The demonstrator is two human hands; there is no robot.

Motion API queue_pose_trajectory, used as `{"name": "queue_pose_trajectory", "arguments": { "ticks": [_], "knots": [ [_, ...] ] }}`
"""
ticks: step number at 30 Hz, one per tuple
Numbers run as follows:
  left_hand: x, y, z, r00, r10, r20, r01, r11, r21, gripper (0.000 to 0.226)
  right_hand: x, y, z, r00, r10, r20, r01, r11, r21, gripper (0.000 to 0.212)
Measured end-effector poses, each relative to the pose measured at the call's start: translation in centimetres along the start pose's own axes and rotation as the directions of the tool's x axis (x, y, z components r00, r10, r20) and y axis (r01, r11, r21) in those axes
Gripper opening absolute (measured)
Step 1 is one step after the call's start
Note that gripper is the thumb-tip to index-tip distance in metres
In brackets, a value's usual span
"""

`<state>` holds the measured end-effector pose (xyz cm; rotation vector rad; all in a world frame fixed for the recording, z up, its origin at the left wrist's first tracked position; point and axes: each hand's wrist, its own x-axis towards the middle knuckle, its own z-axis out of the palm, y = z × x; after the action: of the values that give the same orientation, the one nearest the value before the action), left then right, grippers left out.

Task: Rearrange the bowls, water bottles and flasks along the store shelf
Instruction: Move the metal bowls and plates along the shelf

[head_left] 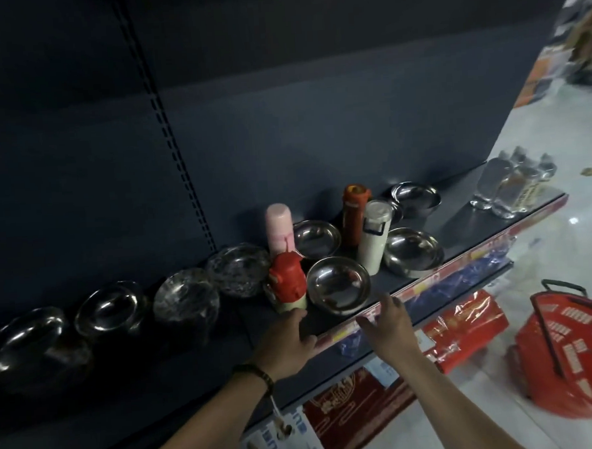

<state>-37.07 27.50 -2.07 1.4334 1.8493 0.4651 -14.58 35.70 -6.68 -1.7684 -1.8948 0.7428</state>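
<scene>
Roughly half the job is judged done. Along the shelf (466, 229) a row of bowls (185, 295) is already lined out toward nine o'clock. A mixed cluster at the middle is left unsorted: the red-capped flask (287, 283), pink flask (280, 227), orange flask (355, 214) and white flask (374, 240) are scattered among loose steel bowls (339, 285). A pack of water bottles (512, 189) is stood well apart at two o'clock. The left hand (287, 341) is held open at six o'clock of the red-capped flask, nothing gripped; contact cannot be told. The right hand (389, 326) is spread open and empty at five o'clock of the nearest bowl.
</scene>
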Motion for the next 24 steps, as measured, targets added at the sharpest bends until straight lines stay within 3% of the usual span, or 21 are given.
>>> {"name": "queue_pose_trajectory", "arguments": {
  "ticks": [3, 6, 10, 11, 16, 19, 24],
  "knots": [
    [1.6, 1.1, 1.8, 0.994, -0.105, -0.019, 0.100, 0.976, -0.196, 0.052, 2.3, 0.6, -0.1, 1.000, 0.012, 0.006, -0.013, 0.988, 0.153, 0.066],
    [3.5, 2.6, 3.3, 0.981, -0.190, -0.044, 0.158, 0.906, -0.394, 0.031, 4.6, 0.8, -0.7, 0.994, 0.064, 0.089, -0.084, 0.969, 0.232, 0.055],
    [5.5, 4.1, 5.0, 0.937, -0.349, 0.024, 0.242, 0.597, -0.765, 0.021, 6.7, 1.2, -1.2, 0.982, 0.006, 0.189, -0.048, 0.975, 0.217, 0.042],
    [5.9, 4.4, 5.4, 0.930, -0.368, 0.018, 0.236, 0.558, -0.796, 0.020, 7.2, 1.4, -1.1, 0.979, -0.020, 0.203, -0.022, 0.979, 0.203, 0.045],
    [6.4, 5.2, 6.1, 0.893, -0.432, -0.128, 0.179, 0.600, -0.780, 0.025, 8.0, 2.4, -0.9, 0.966, -0.037, 0.256, -0.025, 0.972, 0.232, 0.062],
    [6.0, 4.8, 6.2, 0.880, -0.436, -0.188, 0.127, 0.598, -0.791, 0.014, 7.5, 3.1, -1.1, 0.970, -0.072, 0.231, -0.004, 0.950, 0.312, 0.067],
    [4.6, 4.9, 5.9, 0.886, -0.413, -0.209, 0.064, 0.556, -0.829, 0.020, 5.0, 2.9, -3.0, 0.978, -0.120, 0.171, 0.034, 0.900, 0.435, 0.069]
  ]
}}
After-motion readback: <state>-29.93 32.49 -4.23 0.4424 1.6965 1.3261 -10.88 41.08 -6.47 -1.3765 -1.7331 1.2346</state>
